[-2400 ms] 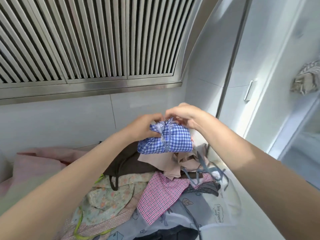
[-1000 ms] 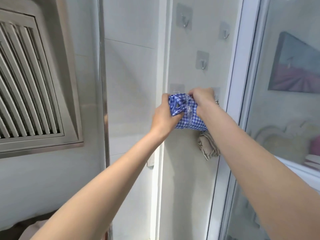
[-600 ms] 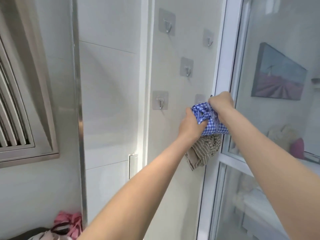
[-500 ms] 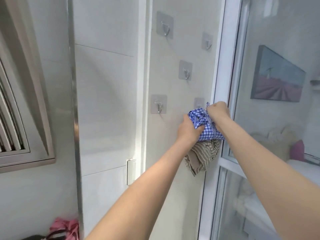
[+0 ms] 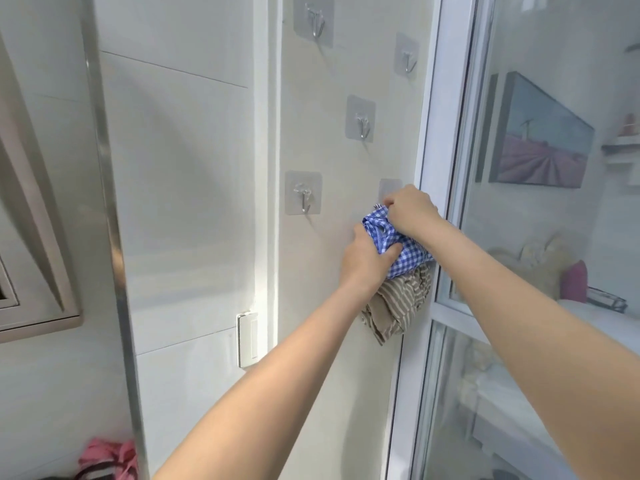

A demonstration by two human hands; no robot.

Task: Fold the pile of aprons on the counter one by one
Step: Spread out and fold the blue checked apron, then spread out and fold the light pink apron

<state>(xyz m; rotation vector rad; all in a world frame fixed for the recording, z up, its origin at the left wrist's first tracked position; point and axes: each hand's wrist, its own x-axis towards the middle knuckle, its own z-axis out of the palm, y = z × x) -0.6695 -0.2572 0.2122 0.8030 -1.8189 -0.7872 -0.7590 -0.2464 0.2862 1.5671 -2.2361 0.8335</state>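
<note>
A bundled blue-and-white checked apron (image 5: 403,249) is held up against the cream wall panel, just below a clear adhesive hook (image 5: 389,188). My left hand (image 5: 365,261) grips the bundle from the lower left. My right hand (image 5: 410,211) pinches the bundle's top at that hook, hiding most of it. A folded beige striped apron (image 5: 398,306) hangs directly beneath the blue one. Of the pile on the counter, only a pink piece (image 5: 107,460) shows at the bottom left.
Several more clear adhesive hooks (image 5: 303,194) are stuck on the panel above and to the left. A white-framed glass door (image 5: 443,133) stands immediately right of the hands. A wall switch (image 5: 247,339) sits lower left, and a range hood edge (image 5: 38,306) at far left.
Both hands carried the blue checked bundle from the counter pile up to the wall hooks. Over the last half second they stayed at the lower right hook, above the striped apron.
</note>
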